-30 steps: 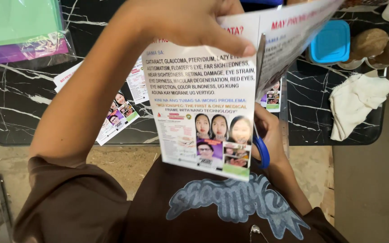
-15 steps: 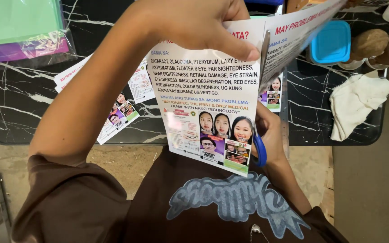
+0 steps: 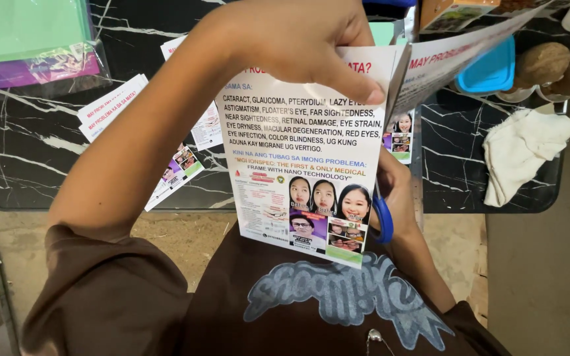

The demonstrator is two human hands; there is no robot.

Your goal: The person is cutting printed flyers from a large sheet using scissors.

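My left hand (image 3: 298, 46) pinches the top edge of a printed flyer sheet (image 3: 305, 165), white with text and small face photos, held upright in front of my chest. My right hand (image 3: 400, 191) is mostly hidden behind the sheet's right edge and grips blue-handled scissors (image 3: 384, 221); only the handle loop shows. The scissors sit in a cut running up the sheet. To the right of the cut, the other part of the sheet (image 3: 456, 46) bends away towards the table.
A black marble-pattern table (image 3: 34, 165) lies ahead. On it are cut flyers (image 3: 110, 105), a green sheet (image 3: 28, 26), a purple packet (image 3: 41, 66), a blue container (image 3: 489, 69), brown coconuts (image 3: 542, 62) and a white cloth (image 3: 522, 151).
The flyer has shifted slightly in front of me. Both hands keep their hold, and the right-hand strip still bends away from the cut.
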